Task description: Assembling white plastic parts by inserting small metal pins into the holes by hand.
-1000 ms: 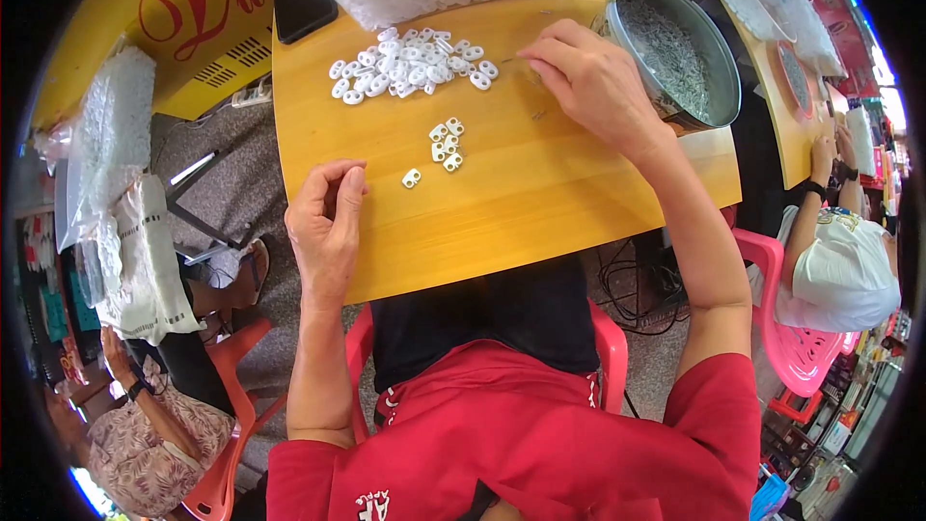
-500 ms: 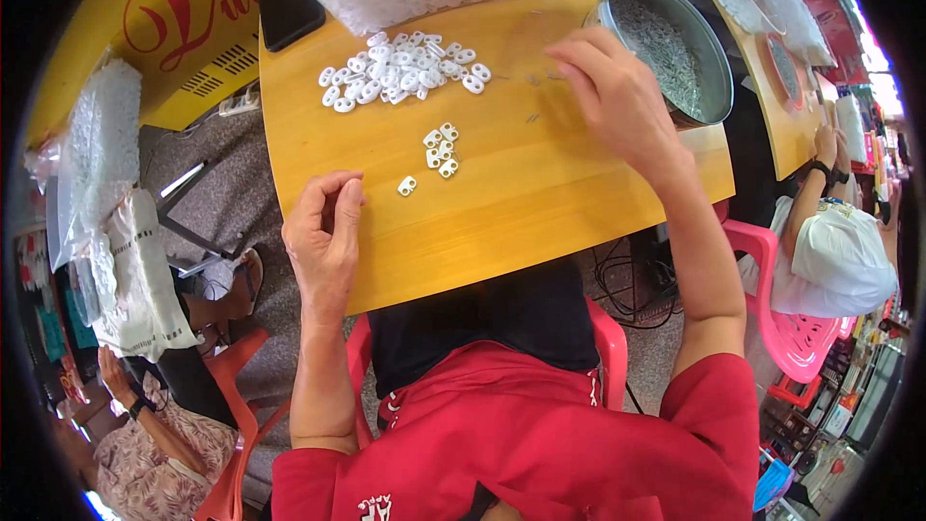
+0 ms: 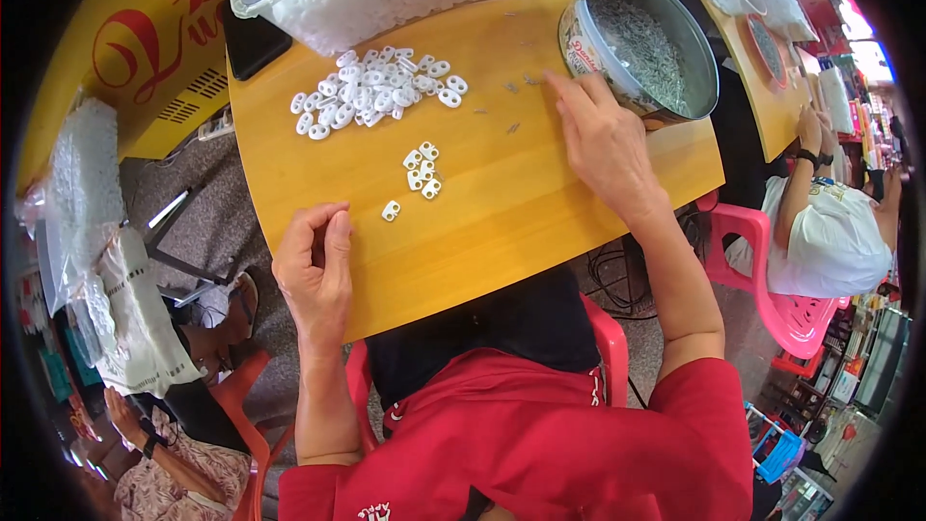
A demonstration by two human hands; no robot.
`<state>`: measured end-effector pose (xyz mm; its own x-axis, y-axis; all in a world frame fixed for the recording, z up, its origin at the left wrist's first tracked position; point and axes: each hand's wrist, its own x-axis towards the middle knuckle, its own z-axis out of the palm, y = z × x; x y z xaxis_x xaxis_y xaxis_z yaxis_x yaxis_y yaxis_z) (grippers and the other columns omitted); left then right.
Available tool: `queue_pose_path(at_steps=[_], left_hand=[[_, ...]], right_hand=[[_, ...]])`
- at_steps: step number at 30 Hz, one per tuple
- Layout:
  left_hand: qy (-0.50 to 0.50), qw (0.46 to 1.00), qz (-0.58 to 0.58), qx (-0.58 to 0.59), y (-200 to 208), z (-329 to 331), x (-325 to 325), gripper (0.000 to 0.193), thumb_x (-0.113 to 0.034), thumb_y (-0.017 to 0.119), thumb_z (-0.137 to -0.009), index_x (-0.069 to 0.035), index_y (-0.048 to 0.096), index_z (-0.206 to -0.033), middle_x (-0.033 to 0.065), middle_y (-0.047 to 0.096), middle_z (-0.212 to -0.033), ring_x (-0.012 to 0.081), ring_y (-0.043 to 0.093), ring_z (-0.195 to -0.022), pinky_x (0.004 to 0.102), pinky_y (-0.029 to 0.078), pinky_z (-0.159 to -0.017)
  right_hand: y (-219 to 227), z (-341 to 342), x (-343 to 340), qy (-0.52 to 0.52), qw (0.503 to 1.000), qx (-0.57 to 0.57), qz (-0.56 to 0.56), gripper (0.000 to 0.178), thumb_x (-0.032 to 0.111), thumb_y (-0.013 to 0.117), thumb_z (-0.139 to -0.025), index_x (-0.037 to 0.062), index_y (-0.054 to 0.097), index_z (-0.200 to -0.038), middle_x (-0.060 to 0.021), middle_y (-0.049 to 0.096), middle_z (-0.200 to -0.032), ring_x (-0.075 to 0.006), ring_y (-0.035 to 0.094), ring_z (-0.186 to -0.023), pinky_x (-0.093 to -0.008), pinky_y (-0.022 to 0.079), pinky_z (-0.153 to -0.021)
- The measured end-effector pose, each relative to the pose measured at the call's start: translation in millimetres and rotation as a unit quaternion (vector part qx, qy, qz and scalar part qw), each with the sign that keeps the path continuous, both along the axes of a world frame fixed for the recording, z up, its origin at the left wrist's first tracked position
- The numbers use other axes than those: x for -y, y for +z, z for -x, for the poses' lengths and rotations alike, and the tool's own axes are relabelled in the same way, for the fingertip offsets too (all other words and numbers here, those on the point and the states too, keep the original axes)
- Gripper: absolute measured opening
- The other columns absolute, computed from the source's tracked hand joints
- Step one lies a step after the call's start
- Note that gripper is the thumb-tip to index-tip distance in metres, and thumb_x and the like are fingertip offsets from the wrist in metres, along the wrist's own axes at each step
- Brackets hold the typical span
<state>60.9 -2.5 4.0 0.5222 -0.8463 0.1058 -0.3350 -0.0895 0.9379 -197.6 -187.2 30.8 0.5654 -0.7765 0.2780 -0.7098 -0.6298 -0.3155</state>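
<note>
The left hand (image 3: 313,275) is loosely curled, its contents indeterminable; the right hand (image 3: 610,150), fingers parted, is held beside metal pins (image 3: 531,80). White pieces (image 3: 425,170) are grouped between the hands on a yellow table (image 3: 482,241); farther right, a co-worker (image 3: 839,246) is seated.

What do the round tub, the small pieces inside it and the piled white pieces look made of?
Round tub: probably metal, its bare inner wall grey with a dull shine. Small pieces inside: likely metal, silvery and glinting. Piled white pieces: probably plastic, smooth and evenly white.
</note>
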Motion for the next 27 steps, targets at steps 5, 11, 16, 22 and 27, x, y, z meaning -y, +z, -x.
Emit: queue_pose_path(at_steps=[5,11,16,22,27], left_hand=[[0.003,1.000,0.002,0.006,-1,-1,-1,0.008,-0.007,0.063,-0.095,0.001,0.066,-0.097,-0.0009,0.060,-0.078,0.0042,0.050,-0.069,0.0190,0.040,-0.062],[-0.002,1.000,-0.002,0.001,0,-1,0,0.007,-0.005,0.064,-0.094,0.001,0.066,-0.097,-0.0003,0.060,-0.079,0.0040,0.050,-0.069,0.0189,0.040,-0.061],[-0.029,0.999,-0.038,-0.003,0,-4,-5,0.012,-0.006,0.058,-0.098,0.002,0.063,-0.106,0.0003,0.059,-0.091,0.0070,0.056,-0.082,0.0199,0.044,-0.075],[0.002,1.000,-0.004,-0.010,0,-2,-2,0.008,-0.005,0.063,-0.095,0.001,0.066,-0.099,0.0000,0.061,-0.081,0.0041,0.052,-0.071,0.0184,0.041,-0.062],[-0.003,1.000,-0.005,-0.015,2,-1,-1,0.009,-0.005,0.062,-0.095,0.002,0.066,-0.099,0.0005,0.061,-0.081,0.0044,0.053,-0.071,0.0186,0.041,-0.063]], right_hand=[[-1,2,-4,-0.009,1.000,-0.009,0.000,0.021,0.006,0.059,-0.092,0.0053,0.063,-0.112,-0.0124,0.061,-0.100,-0.0358,0.064,-0.085,-0.0429,0.052,-0.069],[3,-2,-3,-0.002,0.999,0.031,0.010,0.022,0.007,0.060,-0.091,0.0057,0.064,-0.113,-0.0123,0.060,-0.096,-0.0344,0.064,-0.080,-0.0422,0.052,-0.067],[-1,-2,1,-0.006,1.000,0.002,0.004,0.020,0.005,0.060,-0.091,0.0052,0.066,-0.110,-0.0118,0.060,-0.094,-0.0330,0.064,-0.079,-0.0403,0.052,-0.066],[-5,1,-5,-0.008,0.998,0.048,0.036,0.015,0.006,0.065,-0.088,0.0044,0.068,-0.103,-0.0102,0.061,-0.094,-0.0300,0.064,-0.076,-0.0379,0.052,-0.065],[-6,-2,-4,-0.010,0.996,0.076,0.034,0.013,0.007,0.068,-0.087,0.0042,0.069,-0.099,-0.0096,0.063,-0.091,-0.0290,0.065,-0.075,-0.0364,0.052,-0.065]])
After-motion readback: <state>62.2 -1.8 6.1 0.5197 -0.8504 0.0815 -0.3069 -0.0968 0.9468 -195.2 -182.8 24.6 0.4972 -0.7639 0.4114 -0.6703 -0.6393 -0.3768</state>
